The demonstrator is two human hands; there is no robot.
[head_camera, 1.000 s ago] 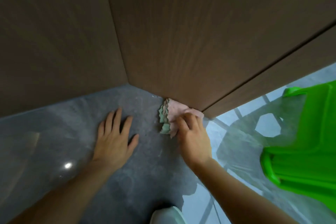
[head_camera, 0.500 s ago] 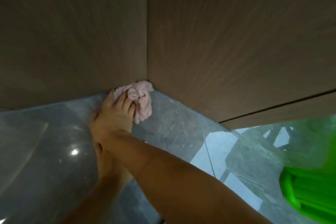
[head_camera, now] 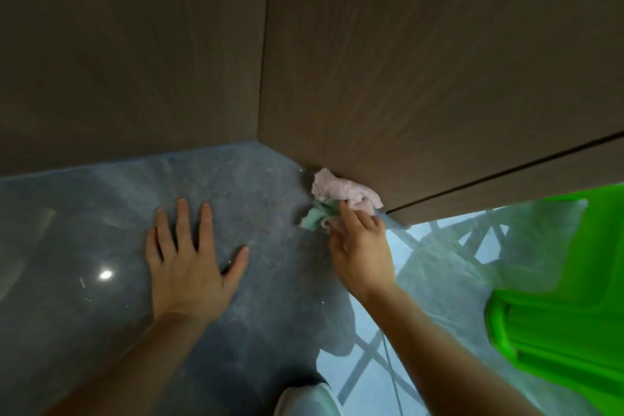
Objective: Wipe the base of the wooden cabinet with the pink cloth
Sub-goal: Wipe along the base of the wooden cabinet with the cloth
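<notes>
My right hand [head_camera: 363, 252] bunches the crumpled pink cloth [head_camera: 344, 192], fingers pinching it against the dark wooden cabinet [head_camera: 422, 78] base to scrub the seam; my left hand [head_camera: 189, 263] lies flat, fingers spread on the glossy grey floor [head_camera: 84, 297], I judge for balance.

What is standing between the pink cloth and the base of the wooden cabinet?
Nothing visible. The right hand presses the pink cloth directly against the bottom edge of the wooden cabinet. The left hand lies flat on the floor, off to the side.
</notes>
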